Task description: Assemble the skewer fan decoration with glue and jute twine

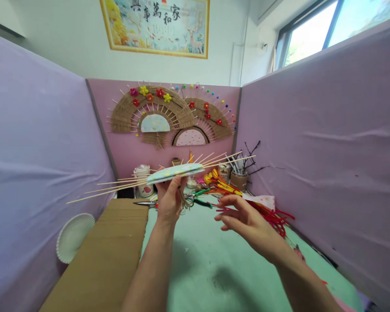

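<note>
My left hand (170,197) grips a fan frame (175,172) by its light blue, yellow-patterned half-round base, raised above the table and seen nearly edge-on. Thin wooden sticks (112,189) fan out from it to both sides. Some brown twine (184,200) hangs beside that hand's fingers. My right hand (242,219) is apart from the frame, over the table's right half, its fingers loosely bent and spread with nothing between them. Behind it lies a bundle of red, orange and yellow pipe cleaners (227,186). Green-handled pliers (203,203) lie between the two hands.
A cardboard sheet (117,251) covers the left of the green table (195,268), with scissors (146,203) at its far edge. A paper plate (74,238) leans at the left. Pots with twigs (238,180) stand at the back, below two finished fans (156,106). Purple partitions (328,130) enclose the table.
</note>
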`<action>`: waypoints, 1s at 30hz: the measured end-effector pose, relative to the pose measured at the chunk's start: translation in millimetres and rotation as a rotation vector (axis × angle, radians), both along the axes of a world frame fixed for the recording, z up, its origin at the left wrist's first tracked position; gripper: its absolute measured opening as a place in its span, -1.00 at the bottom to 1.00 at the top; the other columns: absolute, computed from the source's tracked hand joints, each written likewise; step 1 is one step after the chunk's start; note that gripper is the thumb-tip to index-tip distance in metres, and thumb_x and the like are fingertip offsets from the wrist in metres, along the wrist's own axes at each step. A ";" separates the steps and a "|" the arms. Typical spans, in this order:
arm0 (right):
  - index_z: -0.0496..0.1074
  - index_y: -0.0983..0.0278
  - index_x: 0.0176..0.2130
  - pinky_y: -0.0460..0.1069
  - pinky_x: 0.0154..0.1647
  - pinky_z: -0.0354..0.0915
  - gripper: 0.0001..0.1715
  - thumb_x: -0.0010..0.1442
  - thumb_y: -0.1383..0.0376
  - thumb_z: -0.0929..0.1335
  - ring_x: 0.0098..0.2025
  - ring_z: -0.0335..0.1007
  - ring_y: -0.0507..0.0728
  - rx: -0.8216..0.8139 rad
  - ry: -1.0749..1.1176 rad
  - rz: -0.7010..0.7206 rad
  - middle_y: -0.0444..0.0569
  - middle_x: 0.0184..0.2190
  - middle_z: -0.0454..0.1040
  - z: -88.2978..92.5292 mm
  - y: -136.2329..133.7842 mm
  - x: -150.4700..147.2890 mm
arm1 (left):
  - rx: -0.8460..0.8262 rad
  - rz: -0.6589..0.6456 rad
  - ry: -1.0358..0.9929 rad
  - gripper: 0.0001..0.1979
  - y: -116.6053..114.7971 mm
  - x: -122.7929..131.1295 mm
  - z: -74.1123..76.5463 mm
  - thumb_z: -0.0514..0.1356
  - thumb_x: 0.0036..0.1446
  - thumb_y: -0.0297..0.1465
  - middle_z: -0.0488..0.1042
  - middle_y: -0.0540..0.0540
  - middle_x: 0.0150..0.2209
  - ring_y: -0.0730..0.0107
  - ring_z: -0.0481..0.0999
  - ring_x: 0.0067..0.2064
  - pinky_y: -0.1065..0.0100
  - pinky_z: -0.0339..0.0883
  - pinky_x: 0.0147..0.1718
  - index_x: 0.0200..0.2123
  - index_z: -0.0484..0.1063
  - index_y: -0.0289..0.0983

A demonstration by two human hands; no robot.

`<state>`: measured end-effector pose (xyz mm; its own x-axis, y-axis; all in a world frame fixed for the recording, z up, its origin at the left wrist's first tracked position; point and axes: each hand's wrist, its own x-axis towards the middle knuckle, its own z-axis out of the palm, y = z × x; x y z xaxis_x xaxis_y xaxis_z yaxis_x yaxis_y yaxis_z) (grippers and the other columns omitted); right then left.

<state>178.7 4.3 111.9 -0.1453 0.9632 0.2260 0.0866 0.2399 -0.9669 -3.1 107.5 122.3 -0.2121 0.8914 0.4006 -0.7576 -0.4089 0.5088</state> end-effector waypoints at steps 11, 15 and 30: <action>0.47 0.30 -0.19 0.09 -0.11 0.31 -0.69 0.18 0.15 0.29 -0.12 0.46 0.28 -0.266 -1.107 -0.426 0.15 -0.17 0.53 -69.1 -65.6 153.0 | 0.051 0.004 0.122 -0.55 6.9 -3.3 -1.2 0.50 -0.18 -0.39 0.55 0.16 -0.29 0.31 0.57 -0.15 0.10 0.42 0.01 -0.23 0.39 -0.06; 0.47 0.34 -0.09 0.07 -0.06 0.28 -0.62 0.16 0.16 0.34 -0.06 0.44 0.30 -0.289 -1.159 -0.420 0.20 -0.12 0.51 -102.1 -75.1 174.0 | 0.022 0.015 0.159 -0.49 6.8 -0.6 -1.5 0.52 -0.23 -0.33 0.56 0.15 -0.33 0.24 0.58 -0.15 0.09 0.43 -0.03 -0.22 0.37 -0.08; 0.42 0.26 -0.38 0.14 -0.16 0.34 -0.80 0.08 0.19 0.30 -0.25 0.44 0.30 -0.245 -0.999 -0.470 0.17 -0.30 0.46 -139.9 -85.2 179.7 | -0.038 0.042 0.162 -0.48 6.3 -2.9 0.4 0.50 -0.20 -0.38 0.53 0.14 -0.25 0.38 0.58 -0.25 0.23 0.49 -0.19 -0.17 0.34 -0.04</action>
